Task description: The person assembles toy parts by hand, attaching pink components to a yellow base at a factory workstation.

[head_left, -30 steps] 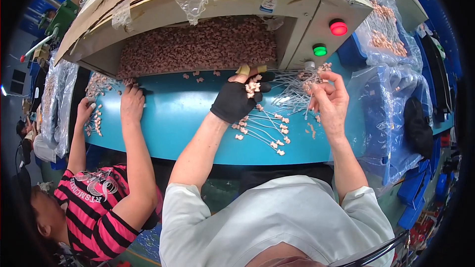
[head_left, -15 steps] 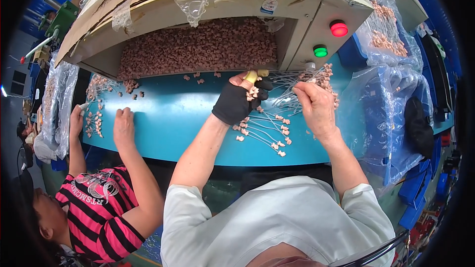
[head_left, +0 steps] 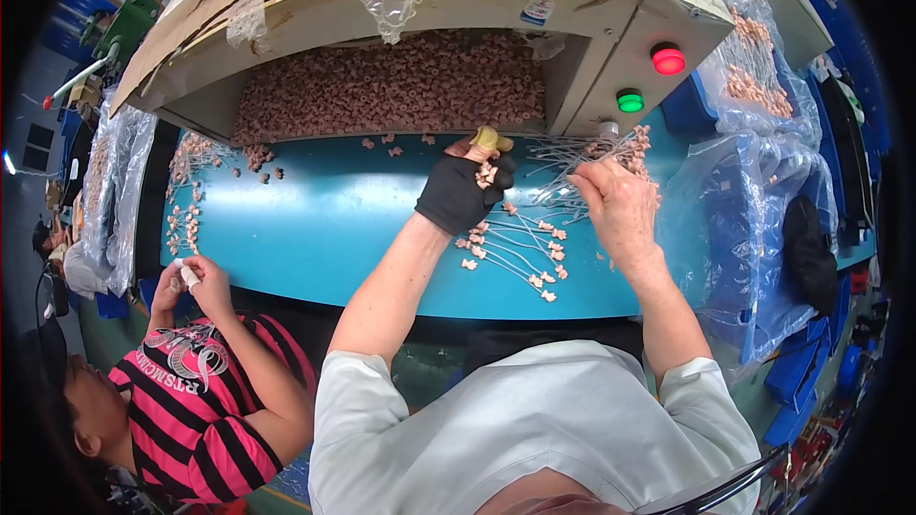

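Pink-tipped strands: piled on the table, before the right end of the machine; second group farther from the machine.
Left hand: gloved, curled around pink pieces, near the machine.
Right hand: fingertips nearly together at the pile; grip cannot be told.

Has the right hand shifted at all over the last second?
Yes, a little: judged against the green light on the machine, the right hand has moved left and slightly lower in the picture.
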`<state>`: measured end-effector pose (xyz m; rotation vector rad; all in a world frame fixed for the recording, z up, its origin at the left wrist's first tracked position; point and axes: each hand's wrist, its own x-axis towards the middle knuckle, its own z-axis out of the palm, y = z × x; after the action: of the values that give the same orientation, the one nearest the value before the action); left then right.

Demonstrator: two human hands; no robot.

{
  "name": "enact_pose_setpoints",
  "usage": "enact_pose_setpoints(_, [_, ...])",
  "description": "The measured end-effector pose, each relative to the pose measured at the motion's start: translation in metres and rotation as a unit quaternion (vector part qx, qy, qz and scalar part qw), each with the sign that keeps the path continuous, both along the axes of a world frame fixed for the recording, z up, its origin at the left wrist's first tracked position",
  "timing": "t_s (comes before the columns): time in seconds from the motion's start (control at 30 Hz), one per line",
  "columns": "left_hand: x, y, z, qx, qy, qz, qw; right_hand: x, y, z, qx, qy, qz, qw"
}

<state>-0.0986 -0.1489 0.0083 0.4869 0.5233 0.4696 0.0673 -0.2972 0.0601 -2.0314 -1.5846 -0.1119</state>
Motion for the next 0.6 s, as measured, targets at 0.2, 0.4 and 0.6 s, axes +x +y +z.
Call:
enact_pose_setpoints(0.2, [-0.004, 0.001, -0.010, -0.063, -0.024, -0.015, 0.998, -0.001, -0.003, -0.003, -0.064, -0.067, -0.029, 0.995])
enact_pose_setpoints(0.4, [-0.011, 0.011, -0.028, 0.046, -0.129, -0.081, 0.987, 0.002, -0.002, -0.004, -0.021, -0.075, 0.022, 0.997])
enact_pose_setpoints(0.6, [-0.002, 0.007, 0.003, 0.071, 0.023, -0.014, 0.997, 0.009, -0.006, 0.012, -0.076, -0.068, 0.163, 0.981])
